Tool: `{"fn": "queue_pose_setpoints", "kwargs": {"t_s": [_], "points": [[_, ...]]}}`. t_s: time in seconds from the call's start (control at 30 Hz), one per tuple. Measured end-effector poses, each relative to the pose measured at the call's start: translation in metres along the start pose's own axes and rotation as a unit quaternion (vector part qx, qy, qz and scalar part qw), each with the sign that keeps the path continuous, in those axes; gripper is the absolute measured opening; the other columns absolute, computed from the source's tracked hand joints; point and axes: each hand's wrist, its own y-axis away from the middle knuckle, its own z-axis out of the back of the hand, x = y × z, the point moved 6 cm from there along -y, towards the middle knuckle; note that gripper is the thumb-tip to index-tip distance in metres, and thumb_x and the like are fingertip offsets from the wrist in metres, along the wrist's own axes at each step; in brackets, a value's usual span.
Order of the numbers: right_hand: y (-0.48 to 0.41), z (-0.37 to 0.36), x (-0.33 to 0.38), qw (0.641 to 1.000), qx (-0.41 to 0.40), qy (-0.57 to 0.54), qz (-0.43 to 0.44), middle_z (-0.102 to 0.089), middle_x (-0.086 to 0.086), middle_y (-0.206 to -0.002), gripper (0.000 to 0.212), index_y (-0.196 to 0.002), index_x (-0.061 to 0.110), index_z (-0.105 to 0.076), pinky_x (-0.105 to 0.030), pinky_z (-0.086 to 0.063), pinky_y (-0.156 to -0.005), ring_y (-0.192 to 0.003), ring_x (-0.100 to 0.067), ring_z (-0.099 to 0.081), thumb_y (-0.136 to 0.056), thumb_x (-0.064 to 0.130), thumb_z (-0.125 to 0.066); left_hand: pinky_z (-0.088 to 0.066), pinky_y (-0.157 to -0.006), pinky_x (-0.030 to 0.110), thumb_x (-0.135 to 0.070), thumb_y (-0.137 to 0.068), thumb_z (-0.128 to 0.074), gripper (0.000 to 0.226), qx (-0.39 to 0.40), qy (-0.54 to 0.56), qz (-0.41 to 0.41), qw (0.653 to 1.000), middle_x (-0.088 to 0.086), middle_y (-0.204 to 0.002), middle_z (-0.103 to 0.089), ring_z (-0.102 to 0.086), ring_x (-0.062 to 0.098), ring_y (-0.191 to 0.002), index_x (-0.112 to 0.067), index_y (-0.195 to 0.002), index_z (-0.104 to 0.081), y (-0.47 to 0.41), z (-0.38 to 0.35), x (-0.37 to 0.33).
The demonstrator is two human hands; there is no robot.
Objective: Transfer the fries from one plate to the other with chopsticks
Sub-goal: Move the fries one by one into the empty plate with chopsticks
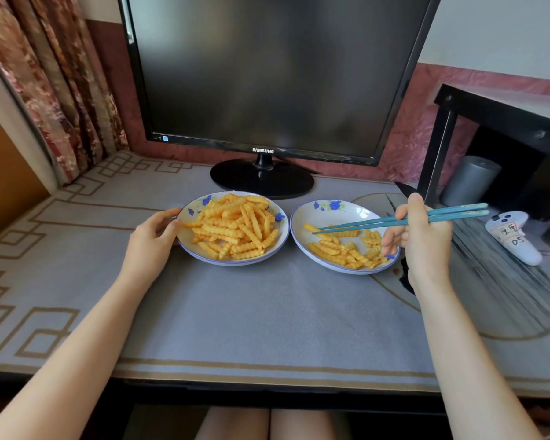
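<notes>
Head view looks down on a grey patterned tabletop [267,312] with a black Samsung monitor [277,74] standing at its back. Just in front of the monitor's stand sits a white floral-rimmed plate [235,262] heaped with yellow crinkle-cut fries [232,227]. The left hand [154,236] grips its outer rim, thumb on top. In front of the monitor's right corner, just beside the first plate, lies a second floral plate [340,206] carrying a thinner scatter of fries [337,250]. The right hand [423,239] holds a pair of teal chopsticks [378,222]. Their tips are close together low over this second plate; whether they pinch a fry cannot be told. Farther right of the monitor lies a white game controller [515,236].
</notes>
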Motion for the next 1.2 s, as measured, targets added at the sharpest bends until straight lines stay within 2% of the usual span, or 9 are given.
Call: {"fn": "queue_pose_setpoints", "kwargs": {"t_s": [0.1,0.23,0.33,0.5,0.63,0.73,0.9,1.03,1.2], "points": [[0.002,-0.002,0.007,1.000,-0.013,-0.025,0.005,-0.050,-0.006,-0.035,0.037,-0.069,0.011,-0.045,-0.022,-0.034,-0.035,-0.027,-0.018,-0.043,-0.103,0.023,-0.039,-0.050,-0.096,0.038,-0.016,-0.096,-0.051,0.026,0.002,0.002,0.002,1.000,-0.006,-0.098,-0.068,-0.065,-0.007,-0.071,-0.021,-0.118,-0.064,0.000,0.000,0.001],[0.005,-0.012,0.019,0.998,-0.018,-0.059,0.016,-0.049,-0.006,-0.035,0.035,-0.070,0.010,-0.045,-0.019,-0.033,-0.035,-0.028,-0.018,-0.043,-0.103,0.023,-0.040,-0.049,-0.098,0.041,-0.015,-0.097,-0.051,0.027,0.001,-0.002,0.003,1.000,-0.002,-0.101,-0.068,-0.065,0.004,-0.082,-0.017,-0.120,-0.063,0.000,-0.001,-0.001],[0.009,-0.028,0.025,0.996,-0.012,-0.092,0.006,-0.049,-0.007,-0.035,0.034,-0.071,0.010,-0.046,-0.018,-0.034,-0.038,-0.031,-0.020,-0.044,-0.102,0.024,-0.042,-0.049,-0.098,0.042,-0.016,-0.097,-0.051,0.027,0.002,-0.001,0.005,1.000,-0.001,-0.103,-0.069,-0.066,0.006,-0.084,-0.018,-0.120,-0.064,0.000,0.000,0.000],[0.021,-0.067,0.028,0.993,0.033,-0.110,-0.004,-0.050,-0.006,-0.038,0.037,-0.069,0.012,-0.047,-0.021,-0.037,-0.038,-0.030,-0.020,-0.045,-0.103,0.026,-0.041,-0.049,-0.098,0.042,-0.016,-0.097,-0.051,0.027,0.003,-0.006,0.005,1.000,-0.001,-0.105,-0.068,-0.065,0.005,-0.086,-0.017,-0.121,-0.063,0.000,-0.001,0.000],[0.029,-0.090,0.021,0.993,0.076,-0.085,0.010,-0.053,-0.008,-0.039,0.038,-0.069,0.012,-0.049,-0.028,-0.037,-0.041,-0.031,-0.021,-0.047,-0.104,0.025,-0.041,-0.049,-0.098,0.041,-0.016,-0.097,-0.051,0.028,0.002,-0.006,0.008,1.000,0.000,-0.106,-0.068,-0.066,0.012,-0.087,-0.017,-0.122,-0.063,0.000,0.000,0.000],[0.032,-0.095,0.018,0.993,0.103,-0.053,0.022,-0.054,-0.008,-0.042,0.039,-0.070,0.012,-0.051,-0.025,-0.037,-0.039,-0.033,-0.021,-0.049,-0.104,0.027,-0.040,-0.050,-0.096,0.036,-0.016,-0.097,-0.051,0.028,0.004,-0.010,0.008,1.000,-0.001,-0.106,-0.068,-0.066,0.009,-0.085,-0.016,-0.123,-0.063,0.001,0.000,-0.001],[0.026,-0.079,0.023,0.992,0.097,-0.065,0.039,-0.052,-0.007,-0.040,0.037,-0.072,0.011,-0.051,-0.032,-0.038,-0.043,-0.033,-0.022,-0.048,-0.104,0.025,-0.040,-0.049,-0.098,0.041,-0.018,-0.097,-0.052,0.028,0.005,-0.019,0.010,1.000,0.000,-0.107,-0.068,-0.068,0.017,-0.091,-0.018,-0.122,-0.063,0.000,0.000,0.000],[0.012,-0.045,0.026,0.996,0.057,-0.055,0.045,-0.052,-0.005,-0.039,0.037,-0.072,0.011,-0.051,-0.022,-0.037,-0.038,-0.031,-0.020,-0.044,-0.104,0.024,-0.039,-0.049,-0.099,0.043,-0.018,-0.096,-0.052,0.028,0.006,-0.022,0.011,1.000,0.001,-0.110,-0.069,-0.067,0.018,-0.098,-0.019,-0.122,-0.064,0.000,0.001,0.001],[-0.007,0.001,0.017,0.999,0.010,-0.006,0.033,-0.051,-0.005,-0.036,0.037,-0.071,0.010,-0.051,-0.019,-0.031,-0.035,-0.027,-0.017,-0.041,-0.103,0.025,-0.038,-0.048,-0.099,0.043,-0.019,-0.097,-0.052,0.027,0.006,-0.022,0.014,1.000,0.000,-0.108,-0.068,-0.066,0.020,-0.101,-0.020,-0.121,-0.064,0.001,0.000,0.000]]}}
